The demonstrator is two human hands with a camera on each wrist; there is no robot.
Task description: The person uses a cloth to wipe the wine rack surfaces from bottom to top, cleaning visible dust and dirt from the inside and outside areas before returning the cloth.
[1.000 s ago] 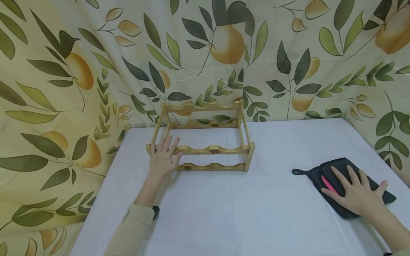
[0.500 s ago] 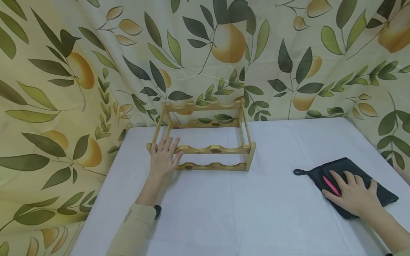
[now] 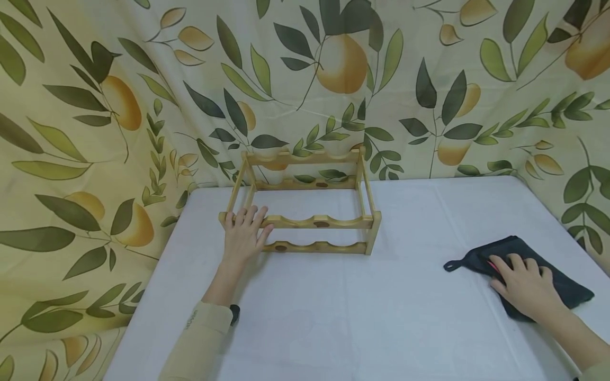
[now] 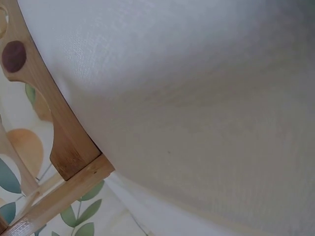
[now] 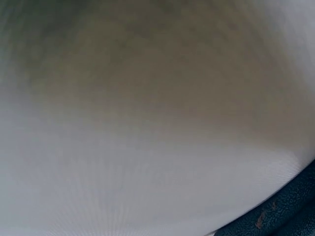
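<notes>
A light wooden bottle rack (image 3: 321,222) with scalloped rails stands at the back of the table. My left hand (image 3: 242,237) rests on the left end of its front rail, fingers extended over the wood and thumb spread to the right. The rack's corner (image 4: 76,145) fills the left side of the left wrist view. At the right, a black pot holder (image 3: 567,288) with a hanging loop lies on the table. My right hand (image 3: 526,283) grips its upper layer with bent fingers, and a sliver of pink shows by the fingertips. Its textured edge (image 5: 275,211) appears in the right wrist view.
A white cloth (image 3: 343,317) covers the table. Behind and to the left hangs a curtain (image 3: 295,69) printed with fruit and leaves, close to the rack's back.
My right hand's fingers have curled in, bunching the pot holder; its loop has shifted right and less pink shows. My left hand has stayed on the rack.
</notes>
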